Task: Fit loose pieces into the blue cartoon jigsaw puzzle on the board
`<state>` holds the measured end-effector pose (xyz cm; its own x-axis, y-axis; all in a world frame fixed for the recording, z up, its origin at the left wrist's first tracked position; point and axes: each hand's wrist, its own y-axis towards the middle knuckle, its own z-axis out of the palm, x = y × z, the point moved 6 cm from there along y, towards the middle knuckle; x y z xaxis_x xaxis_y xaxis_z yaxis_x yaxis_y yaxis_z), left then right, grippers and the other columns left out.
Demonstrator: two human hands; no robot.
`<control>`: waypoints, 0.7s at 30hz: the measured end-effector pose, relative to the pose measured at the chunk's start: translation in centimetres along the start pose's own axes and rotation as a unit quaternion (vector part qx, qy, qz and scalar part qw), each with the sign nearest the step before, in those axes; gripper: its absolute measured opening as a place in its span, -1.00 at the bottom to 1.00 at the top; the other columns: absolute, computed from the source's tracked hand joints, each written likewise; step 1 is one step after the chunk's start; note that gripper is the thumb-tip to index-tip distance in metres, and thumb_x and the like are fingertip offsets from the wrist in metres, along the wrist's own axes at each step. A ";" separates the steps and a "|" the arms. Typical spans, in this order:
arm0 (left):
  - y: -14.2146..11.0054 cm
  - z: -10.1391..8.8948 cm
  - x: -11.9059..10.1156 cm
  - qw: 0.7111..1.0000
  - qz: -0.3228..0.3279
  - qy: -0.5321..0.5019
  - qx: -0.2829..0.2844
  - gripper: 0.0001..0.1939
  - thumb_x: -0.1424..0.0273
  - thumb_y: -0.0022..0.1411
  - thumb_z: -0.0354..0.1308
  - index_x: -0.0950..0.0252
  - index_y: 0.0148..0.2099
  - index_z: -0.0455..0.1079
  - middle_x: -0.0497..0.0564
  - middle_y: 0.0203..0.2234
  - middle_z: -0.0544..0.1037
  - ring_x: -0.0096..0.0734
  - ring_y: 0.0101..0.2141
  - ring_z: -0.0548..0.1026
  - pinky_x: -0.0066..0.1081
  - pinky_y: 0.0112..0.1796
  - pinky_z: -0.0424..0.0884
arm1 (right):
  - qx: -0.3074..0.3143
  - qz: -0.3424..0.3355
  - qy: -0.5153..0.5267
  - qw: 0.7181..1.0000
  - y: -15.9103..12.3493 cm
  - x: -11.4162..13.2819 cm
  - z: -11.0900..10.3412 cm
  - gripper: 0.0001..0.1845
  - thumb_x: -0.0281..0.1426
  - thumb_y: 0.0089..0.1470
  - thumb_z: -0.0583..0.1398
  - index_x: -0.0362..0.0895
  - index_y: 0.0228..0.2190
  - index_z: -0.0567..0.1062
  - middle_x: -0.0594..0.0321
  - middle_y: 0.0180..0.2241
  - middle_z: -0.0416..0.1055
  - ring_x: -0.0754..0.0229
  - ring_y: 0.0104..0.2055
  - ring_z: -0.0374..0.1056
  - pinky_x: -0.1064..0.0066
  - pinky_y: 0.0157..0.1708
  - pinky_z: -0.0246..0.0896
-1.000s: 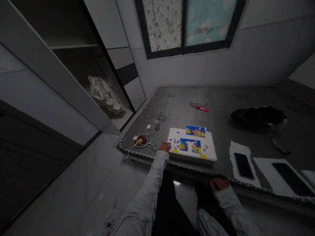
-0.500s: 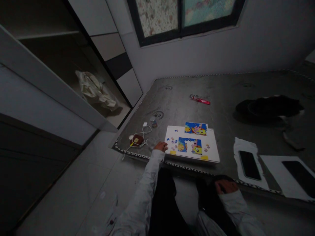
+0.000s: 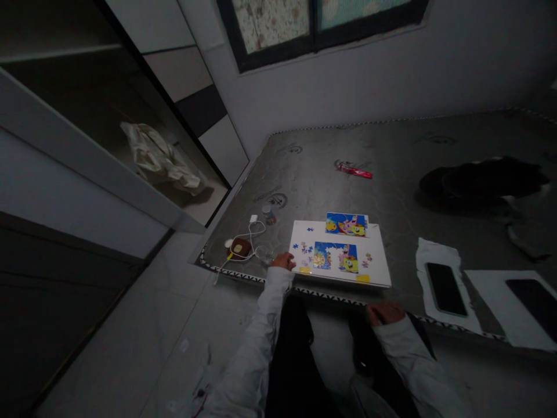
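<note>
A white board lies at the front edge of the grey mattress. On it sits a partly assembled cartoon jigsaw puzzle with a gap in its upper middle. Loose puzzle pieces are scattered to its left, and a few more to its right. A picture card overlaps the board's back edge. My left hand rests at the board's left edge, fingers slightly bent and apart, with no piece visible in it. My right hand is by my knee at the mattress edge, fingers curled, apparently holding nothing.
Left of the board are a small jar, a white cable and a brown case. A red packet lies farther back. Two phones rest on white sheets at right, near a dark cloth item.
My right hand has moved left and up, closer to the mattress edge. My left hand stays at the board's left edge. The view has shifted slightly; the puzzle looks unchanged.
</note>
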<state>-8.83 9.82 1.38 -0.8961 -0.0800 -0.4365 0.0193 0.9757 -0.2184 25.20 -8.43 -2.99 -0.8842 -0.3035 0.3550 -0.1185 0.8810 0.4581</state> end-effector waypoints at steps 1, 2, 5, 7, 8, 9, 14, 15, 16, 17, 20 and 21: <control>0.0 0.1 -0.1 1.000 -0.001 0.010 0.000 -0.78 0.49 0.26 0.27 0.28 -0.03 0.56 0.09 -0.10 0.59 -0.30 -0.12 0.56 -0.41 -0.11 0.41 | -0.009 0.000 0.008 1.000 0.7 0.8 0.3 -0.71 -0.33 0.31 0.11 -0.06 -0.39 0.56 0.26 -0.43 0.61 0.16 -0.39 0.49 0.24 -0.19 0.15; 0.0 0.1 -0.2 1.000 -0.002 0.018 0.003 -0.81 0.49 0.26 0.28 0.28 -0.07 0.57 0.11 -0.06 0.57 -0.30 -0.11 0.55 -0.41 -0.10 0.41 | -0.008 0.004 0.014 1.000 1.3 1.6 0.6 -0.71 -0.33 0.31 0.11 -0.06 -0.41 0.56 0.26 -0.44 0.61 0.16 -0.39 0.49 0.24 -0.18 0.16; 0.3 0.2 -0.3 0.999 0.003 0.023 0.023 -0.83 0.51 0.24 0.27 0.26 -0.11 0.57 0.09 -0.07 0.56 -0.33 -0.11 0.54 -0.42 -0.09 0.40 | -0.007 0.008 0.032 0.999 2.5 4.4 1.3 -0.71 -0.37 0.30 0.12 -0.07 -0.43 0.56 0.27 -0.47 0.59 0.19 -0.43 0.46 0.25 -0.20 0.13; 0.5 0.3 -0.4 0.999 0.018 0.019 0.040 -0.85 0.53 0.22 0.27 0.25 -0.15 0.56 0.03 -0.16 0.58 -0.36 -0.12 0.53 -0.44 -0.10 0.39 | -0.006 0.005 0.048 0.999 2.8 6.0 1.7 -0.70 -0.39 0.29 0.12 -0.07 -0.45 0.56 0.30 -0.51 0.57 0.21 -0.45 0.44 0.26 -0.21 0.11; 0.6 0.4 -0.3 0.999 0.025 0.014 0.046 -0.85 0.53 0.22 0.27 0.24 -0.15 0.55 0.00 -0.19 0.59 -0.37 -0.13 0.53 -0.45 -0.12 0.38 | -0.005 0.006 0.056 0.998 2.8 6.7 1.9 -0.69 -0.39 0.29 0.11 -0.07 -0.46 0.55 0.31 -0.53 0.55 0.22 -0.46 0.43 0.26 -0.22 0.11; 0.6 0.5 -0.2 0.998 0.028 0.008 0.048 -0.84 0.53 0.23 0.26 0.22 -0.14 0.54 -0.02 -0.22 0.59 -0.38 -0.15 0.53 -0.46 -0.13 0.38 | -0.003 0.009 0.064 0.998 2.9 7.2 2.1 -0.68 -0.39 0.29 0.11 -0.06 -0.48 0.55 0.32 -0.54 0.54 0.23 -0.46 0.42 0.27 -0.22 0.10; 0.2 0.9 0.4 0.999 -0.002 0.007 0.033 -0.80 0.47 0.30 0.23 0.21 -0.03 0.52 0.00 -0.20 0.60 -0.39 -0.19 0.54 -0.44 -0.15 0.39 | 0.008 0.019 0.084 0.996 3.9 8.4 2.6 -0.70 -0.39 0.27 0.12 -0.06 -0.48 0.54 0.33 -0.56 0.52 0.23 -0.47 0.40 0.28 -0.24 0.08; 0.0 0.9 0.4 0.999 -0.008 0.015 0.028 -0.80 0.45 0.30 0.24 0.22 -0.03 0.53 0.03 -0.15 0.59 -0.37 -0.17 0.55 -0.43 -0.14 0.39 | 0.010 0.019 0.085 0.996 4.3 8.5 2.6 -0.70 -0.38 0.27 0.11 -0.06 -0.48 0.53 0.33 -0.55 0.53 0.23 -0.47 0.41 0.28 -0.24 0.08; -0.1 0.9 0.4 0.999 -0.013 0.022 0.025 -0.81 0.43 0.31 0.24 0.22 -0.03 0.54 0.06 -0.09 0.58 -0.35 -0.14 0.55 -0.42 -0.13 0.40 | 0.011 0.022 0.086 0.996 4.6 8.5 2.5 -0.70 -0.39 0.27 0.11 -0.06 -0.48 0.53 0.33 -0.54 0.54 0.23 -0.47 0.41 0.27 -0.24 0.08; -0.3 0.8 0.2 0.999 -0.016 0.028 0.022 -0.81 0.42 0.31 0.24 0.23 -0.03 0.54 0.09 -0.05 0.56 -0.33 -0.11 0.55 -0.41 -0.12 0.40 | 0.008 0.026 0.086 0.996 4.9 8.6 2.4 -0.70 -0.39 0.27 0.11 -0.06 -0.48 0.52 0.33 -0.54 0.54 0.23 -0.46 0.42 0.27 -0.24 0.08; -0.6 0.7 -0.3 0.999 -0.019 0.041 0.027 -0.81 0.45 0.32 0.22 0.23 -0.03 0.54 0.11 0.02 0.51 -0.33 -0.08 0.54 -0.42 -0.09 0.39 | -0.006 0.031 0.077 0.997 5.1 8.8 2.0 -0.72 -0.40 0.26 0.11 -0.06 -0.47 0.53 0.33 -0.54 0.54 0.22 -0.45 0.44 0.28 -0.23 0.09; -0.7 0.6 -0.5 0.998 -0.021 0.043 0.034 -0.80 0.47 0.30 0.23 0.23 -0.03 0.53 0.10 0.04 0.50 -0.34 -0.07 0.54 -0.43 -0.10 0.39 | -0.009 0.029 0.071 0.997 5.0 8.9 1.9 -0.72 -0.41 0.26 0.12 -0.06 -0.47 0.53 0.33 -0.54 0.54 0.22 -0.45 0.45 0.28 -0.24 0.09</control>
<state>-8.17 9.10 1.25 -0.9317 -0.0999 -0.3492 0.0081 0.9555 -0.2949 15.86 -6.06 0.95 -0.8158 -0.3012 0.4937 -0.0591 0.8926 0.4470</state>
